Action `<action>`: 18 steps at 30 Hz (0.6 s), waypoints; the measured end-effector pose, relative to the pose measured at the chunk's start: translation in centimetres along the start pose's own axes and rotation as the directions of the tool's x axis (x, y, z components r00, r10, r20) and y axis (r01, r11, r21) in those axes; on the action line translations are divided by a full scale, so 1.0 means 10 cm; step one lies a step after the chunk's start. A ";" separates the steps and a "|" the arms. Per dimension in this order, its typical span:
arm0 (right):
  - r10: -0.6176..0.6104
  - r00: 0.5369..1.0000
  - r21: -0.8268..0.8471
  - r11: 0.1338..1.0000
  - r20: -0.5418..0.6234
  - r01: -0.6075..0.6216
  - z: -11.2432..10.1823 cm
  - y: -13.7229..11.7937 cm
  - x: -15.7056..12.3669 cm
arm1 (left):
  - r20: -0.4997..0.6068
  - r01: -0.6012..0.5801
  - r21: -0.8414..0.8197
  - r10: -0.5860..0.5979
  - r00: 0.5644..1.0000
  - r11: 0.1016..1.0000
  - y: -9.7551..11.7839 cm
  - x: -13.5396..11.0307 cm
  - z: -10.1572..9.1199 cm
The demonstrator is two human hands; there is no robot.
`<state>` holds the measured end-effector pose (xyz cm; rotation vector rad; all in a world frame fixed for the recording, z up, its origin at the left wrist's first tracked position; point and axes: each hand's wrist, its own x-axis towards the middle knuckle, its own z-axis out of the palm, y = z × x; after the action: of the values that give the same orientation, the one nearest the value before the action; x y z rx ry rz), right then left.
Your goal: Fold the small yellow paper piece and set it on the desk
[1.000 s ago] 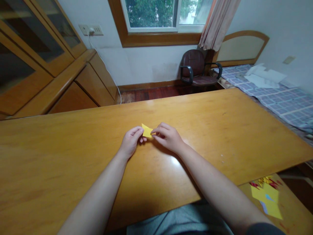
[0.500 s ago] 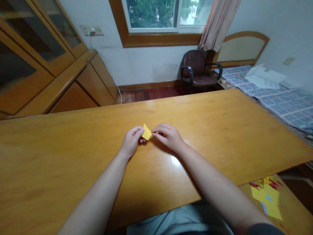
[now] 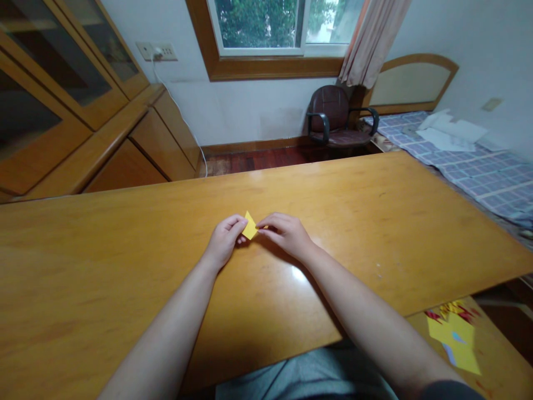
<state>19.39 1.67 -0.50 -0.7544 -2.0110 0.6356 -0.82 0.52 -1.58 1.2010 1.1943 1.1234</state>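
A small folded piece of yellow paper point(image 3: 250, 228) is held just above the middle of the wooden table point(image 3: 137, 250), one pointed corner sticking up. My left hand point(image 3: 225, 238) grips its left side, thumb on top and the other fingers curled beneath. From the right, my right hand point(image 3: 287, 232) pinches the paper's right corner between thumb and fingertips. The part of the paper under my left thumb is hidden.
Below the table's right front edge, a lower surface carries yellow paper sheets point(image 3: 462, 344) and small red and yellow pieces point(image 3: 456, 311). Beyond the table stand a brown armchair point(image 3: 333, 114) and a bed point(image 3: 487, 161). A wooden cabinet point(image 3: 112, 150) stands at the left.
My right hand has shifted very slightly left and down at the paper's right corner. The paper's tilt has altered a little; both hands keep their hold.
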 end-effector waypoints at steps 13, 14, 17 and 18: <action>-0.035 0.999 0.005 0.999 -0.008 0.036 0.00 0.00 0.01 | 0.058 -0.013 0.043 0.010 0.998 0.999 0.15 -0.04 0.09; -0.035 0.999 0.005 0.999 -0.007 0.035 0.00 0.01 0.00 | 0.064 -0.013 0.045 0.010 0.998 0.999 0.15 -0.04 0.09; -0.051 0.999 0.000 0.999 0.003 0.051 0.01 0.03 0.00 | 0.084 -0.003 0.055 -0.001 0.997 0.998 0.15 -0.04 0.08; -0.062 0.998 -0.002 0.998 0.006 0.062 0.01 0.03 0.00 | 0.088 0.001 0.055 -0.006 0.996 0.998 0.14 -0.04 0.07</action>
<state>19.41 1.85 -0.80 -0.6896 -2.0330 0.6007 -0.14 0.12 -0.13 1.2766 1.1666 1.0301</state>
